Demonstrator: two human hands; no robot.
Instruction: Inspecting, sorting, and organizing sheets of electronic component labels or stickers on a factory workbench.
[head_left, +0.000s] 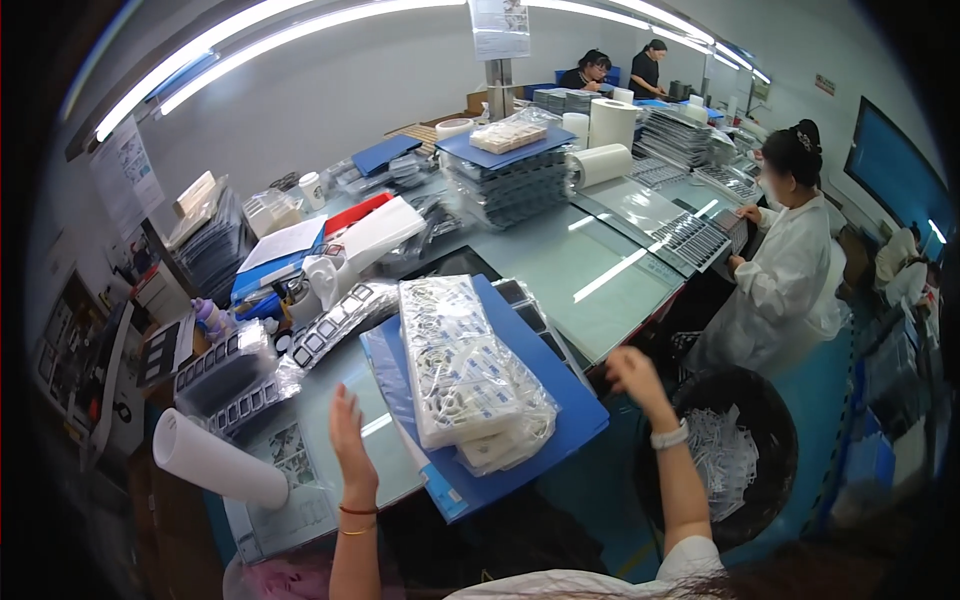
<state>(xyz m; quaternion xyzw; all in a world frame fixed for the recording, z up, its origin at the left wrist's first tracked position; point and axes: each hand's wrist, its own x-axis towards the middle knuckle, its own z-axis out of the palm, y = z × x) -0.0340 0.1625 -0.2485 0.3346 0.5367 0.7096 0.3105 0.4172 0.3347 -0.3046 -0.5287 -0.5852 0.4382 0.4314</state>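
My left hand (352, 442) is raised beside the left edge of a blue board (565, 435), its fingers stretched out and nothing in it. My right hand (638, 382) hovers past the board's right corner, fingers loosely bent and apart, also holding nothing. Both hands look clear of the board. On it lie clear plastic bags of small whitish parts (450, 370), one partly on top of another. The board overhangs the front edge of the glass-topped table (390, 468). What the bagged parts are I cannot make out.
A white roll (215, 460) leans at the near left, by bagged trays of dark frames (235, 365). Farther back stands a tray stack (505, 185). A bin of clear plastic pieces (715, 460) is at my right; beyond it a person in white (790, 270) handles trays.
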